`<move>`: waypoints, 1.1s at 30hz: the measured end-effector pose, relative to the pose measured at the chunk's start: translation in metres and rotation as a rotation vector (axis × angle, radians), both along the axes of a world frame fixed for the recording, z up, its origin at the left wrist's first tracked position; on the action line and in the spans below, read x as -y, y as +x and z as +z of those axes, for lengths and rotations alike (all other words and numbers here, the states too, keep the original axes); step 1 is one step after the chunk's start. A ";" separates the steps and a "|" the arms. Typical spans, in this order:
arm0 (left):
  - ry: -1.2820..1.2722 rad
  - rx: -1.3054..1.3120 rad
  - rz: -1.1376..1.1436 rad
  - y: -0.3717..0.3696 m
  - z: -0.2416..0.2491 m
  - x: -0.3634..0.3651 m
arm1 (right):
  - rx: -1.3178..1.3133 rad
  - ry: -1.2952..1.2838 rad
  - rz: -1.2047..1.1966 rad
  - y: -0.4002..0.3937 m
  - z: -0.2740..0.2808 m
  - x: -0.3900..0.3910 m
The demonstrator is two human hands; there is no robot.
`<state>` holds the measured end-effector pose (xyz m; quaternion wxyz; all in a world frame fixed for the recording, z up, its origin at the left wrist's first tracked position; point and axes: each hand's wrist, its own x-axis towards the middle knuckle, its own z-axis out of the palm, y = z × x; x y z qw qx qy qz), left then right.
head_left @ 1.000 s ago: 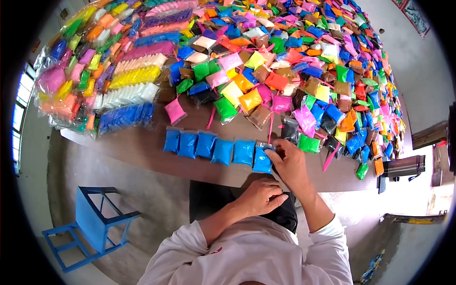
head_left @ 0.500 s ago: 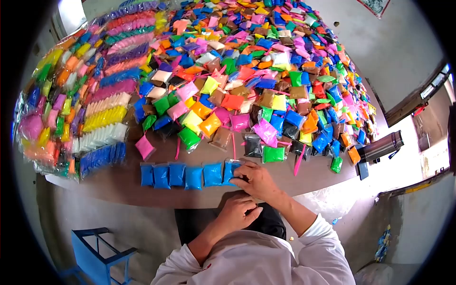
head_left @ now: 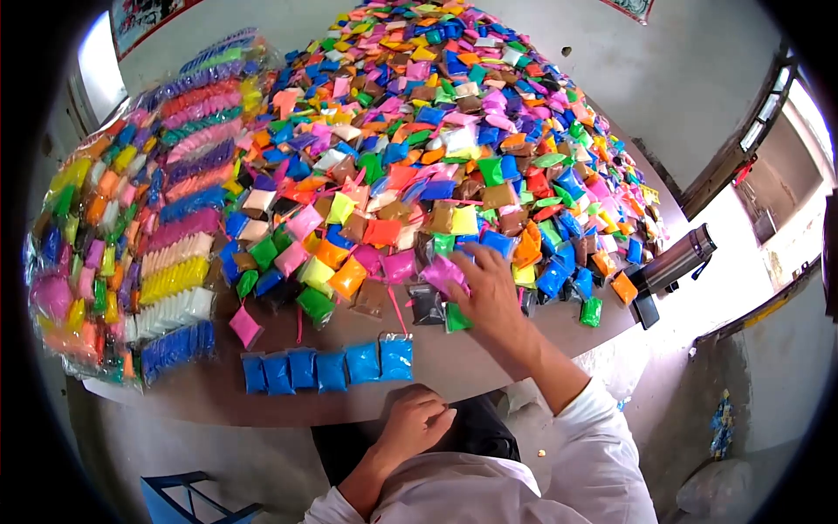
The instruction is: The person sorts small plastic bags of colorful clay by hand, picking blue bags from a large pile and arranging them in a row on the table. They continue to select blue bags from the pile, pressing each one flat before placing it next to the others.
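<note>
A row of blue packets lies side by side near the table's front edge. My right hand reaches over the front of the big heap of mixed coloured packets, fingers apart. Its thumb and index finger are at a pink-purple packet; I see no firm grip on it. Just below the hand lies a green packet, partly covered. My left hand hangs by the table edge in front of my body, fingers loosely curled, thumb apart, holding nothing.
Neat rows of packets sorted by colour and clear bags of mixed packets fill the table's left side. A metal flask-like cylinder is at the right edge. A blue chair stands at lower left.
My right hand has left the right-end blue packet and moved up onto the heap. That packet now shows fully in the row. The view has shifted; my left hand stays by the edge.
</note>
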<state>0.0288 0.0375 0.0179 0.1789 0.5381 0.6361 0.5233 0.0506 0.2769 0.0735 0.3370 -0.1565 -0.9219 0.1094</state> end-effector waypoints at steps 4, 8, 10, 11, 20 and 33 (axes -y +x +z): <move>-0.055 -0.084 0.017 -0.001 0.002 -0.002 | 0.108 0.206 -0.103 -0.006 -0.015 -0.078; -0.055 -0.069 0.058 0.003 0.002 -0.005 | 0.108 0.224 -0.181 0.000 -0.038 -0.134; -0.036 -0.078 0.096 0.004 -0.003 -0.008 | 0.135 0.240 -0.184 -0.001 -0.037 -0.137; -0.040 -0.082 0.099 0.006 -0.004 -0.009 | 0.163 0.186 -0.181 -0.001 -0.035 -0.141; -0.062 -0.248 0.174 0.012 -0.012 -0.015 | 0.253 -0.249 -0.196 0.008 0.000 -0.170; -0.070 -0.240 0.203 0.016 -0.008 -0.016 | -0.625 -0.429 -0.274 -0.047 0.004 -0.213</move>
